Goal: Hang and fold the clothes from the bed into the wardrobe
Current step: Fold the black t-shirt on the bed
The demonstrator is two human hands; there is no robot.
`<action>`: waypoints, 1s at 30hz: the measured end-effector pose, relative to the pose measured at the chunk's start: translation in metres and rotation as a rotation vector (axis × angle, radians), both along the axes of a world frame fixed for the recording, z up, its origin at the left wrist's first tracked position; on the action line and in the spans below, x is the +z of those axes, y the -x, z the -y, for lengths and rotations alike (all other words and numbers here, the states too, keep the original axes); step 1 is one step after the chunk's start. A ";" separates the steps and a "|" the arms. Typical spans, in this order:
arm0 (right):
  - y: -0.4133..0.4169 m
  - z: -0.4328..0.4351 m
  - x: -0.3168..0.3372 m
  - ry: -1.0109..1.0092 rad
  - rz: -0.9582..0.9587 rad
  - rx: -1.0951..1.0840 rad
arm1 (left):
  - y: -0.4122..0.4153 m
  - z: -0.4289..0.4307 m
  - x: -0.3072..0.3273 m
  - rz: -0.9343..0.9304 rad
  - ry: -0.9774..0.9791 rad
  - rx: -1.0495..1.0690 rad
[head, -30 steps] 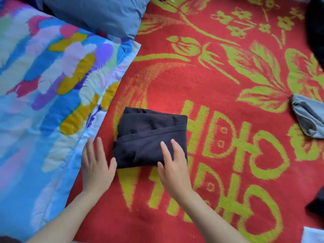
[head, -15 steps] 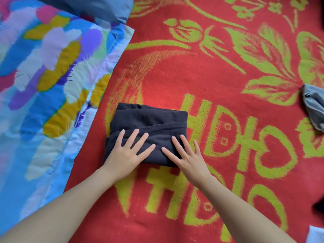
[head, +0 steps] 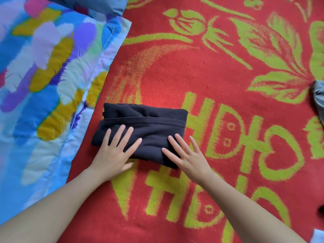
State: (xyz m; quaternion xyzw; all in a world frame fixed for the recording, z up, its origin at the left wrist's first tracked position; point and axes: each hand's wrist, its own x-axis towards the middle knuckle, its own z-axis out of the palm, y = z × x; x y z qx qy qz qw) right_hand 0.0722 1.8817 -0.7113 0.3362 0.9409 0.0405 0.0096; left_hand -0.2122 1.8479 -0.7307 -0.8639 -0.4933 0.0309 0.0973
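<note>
A folded black garment lies on a red blanket patterned in yellow-green. The left hand rests flat on the garment's near left part, fingers straight and spread. The right hand lies flat on its near right corner, fingers straight. Left of the left hand lies a multicoloured quilt.

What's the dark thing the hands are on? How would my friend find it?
Find the red blanket with yellow-green flowers. Near its left side, beside the colourful blue quilt, lies a folded black garment under the left hand and right hand. Unlike the grey cloth at the right edge, it is black and neatly folded.
</note>
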 end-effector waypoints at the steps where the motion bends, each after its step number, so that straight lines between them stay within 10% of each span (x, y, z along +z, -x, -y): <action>1: 0.001 -0.002 -0.001 0.009 0.004 0.017 | -0.003 0.000 0.003 -0.014 0.011 0.014; 8: 0.004 -0.028 0.013 0.121 -0.094 0.131 | -0.026 0.009 0.003 0.055 -0.081 0.198; 12: 0.046 -0.065 0.031 0.129 -0.336 -0.324 | -0.031 0.017 0.000 0.077 -0.062 0.270; 17: 0.116 -0.099 0.045 0.574 -0.025 -0.504 | -0.034 0.018 0.001 0.108 0.025 0.302; 20: 0.130 -0.106 0.047 0.513 -0.043 -0.537 | -0.033 0.017 0.003 0.098 0.053 0.290; 24: 0.128 -0.108 0.044 0.150 -0.569 -0.555 | -0.027 0.008 0.011 0.101 0.015 0.245; 30: 0.111 -0.081 0.019 0.107 -0.382 -0.777 | -0.018 -0.012 0.015 0.067 0.007 0.041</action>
